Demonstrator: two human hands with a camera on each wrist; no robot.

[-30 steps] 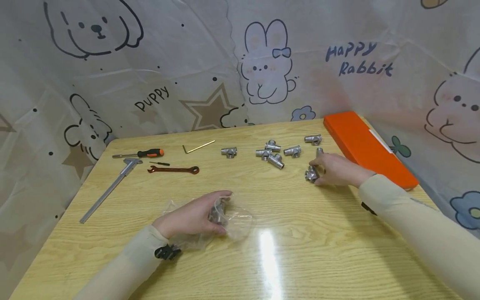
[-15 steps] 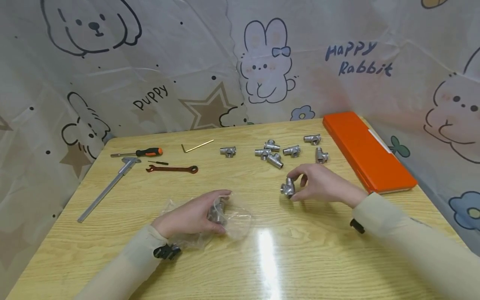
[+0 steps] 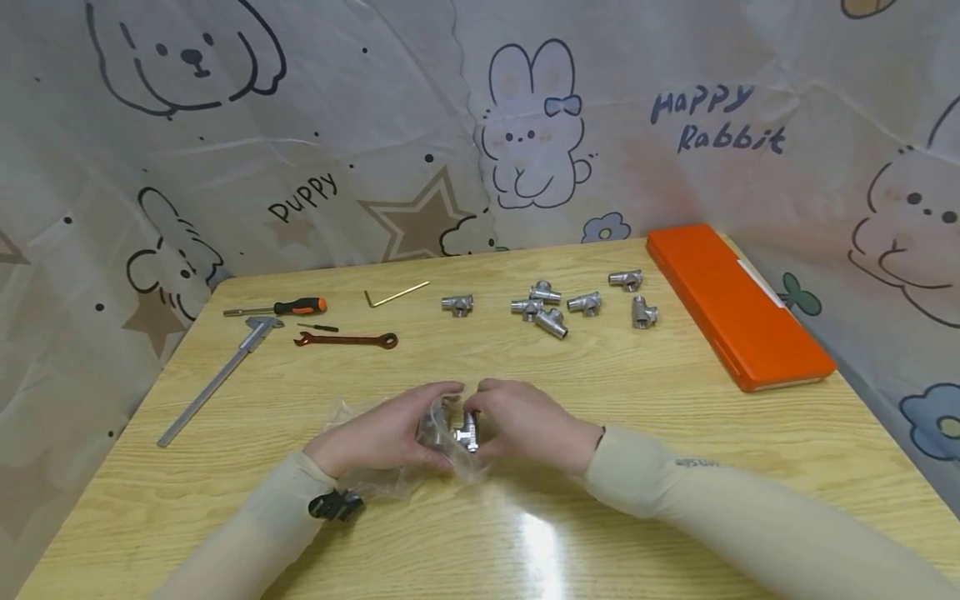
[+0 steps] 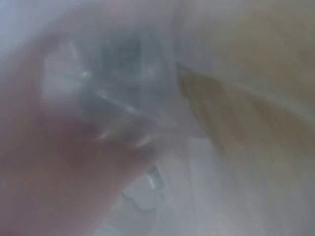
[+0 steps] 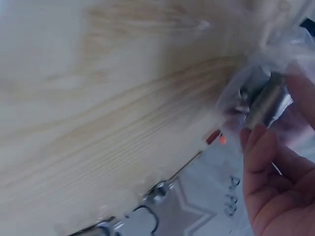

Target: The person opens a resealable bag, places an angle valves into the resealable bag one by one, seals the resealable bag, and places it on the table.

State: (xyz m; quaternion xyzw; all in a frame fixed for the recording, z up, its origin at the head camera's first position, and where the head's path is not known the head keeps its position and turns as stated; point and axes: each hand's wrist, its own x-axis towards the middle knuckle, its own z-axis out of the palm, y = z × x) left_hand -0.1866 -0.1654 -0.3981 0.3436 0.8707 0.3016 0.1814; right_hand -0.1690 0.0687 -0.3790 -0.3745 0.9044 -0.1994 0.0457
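Observation:
My left hand (image 3: 378, 433) grips a clear plastic bag (image 3: 468, 468) with a metal fitting (image 3: 435, 423) showing through it. Right up against the bag's mouth, my right hand (image 3: 528, 425) pinches a shiny metal tee fitting (image 3: 467, 433) between thumb and fingers. In the right wrist view this tee fitting (image 5: 268, 101) overlaps the bag's opening. The left wrist view is blurred by the plastic, with a dark metal shape (image 4: 120, 64) behind it. Farther back lie more tee fittings, one alone (image 3: 457, 305), several grouped (image 3: 551, 322) and one (image 3: 643, 313) near the red case.
An orange-red case (image 3: 738, 304) lies along the right edge. At the left are a screwdriver (image 3: 300, 307), a caliper (image 3: 217, 392), a small black screwdriver (image 3: 321, 327), a red wrench (image 3: 347, 340) and a gold hex key (image 3: 401, 293). A printed cloth (image 3: 337, 125) hangs behind the table.
My right hand has carried the tee fitting from beside the orange-red case leftward and toward me, to the bag's mouth. The left hand has stayed in place with the bag.

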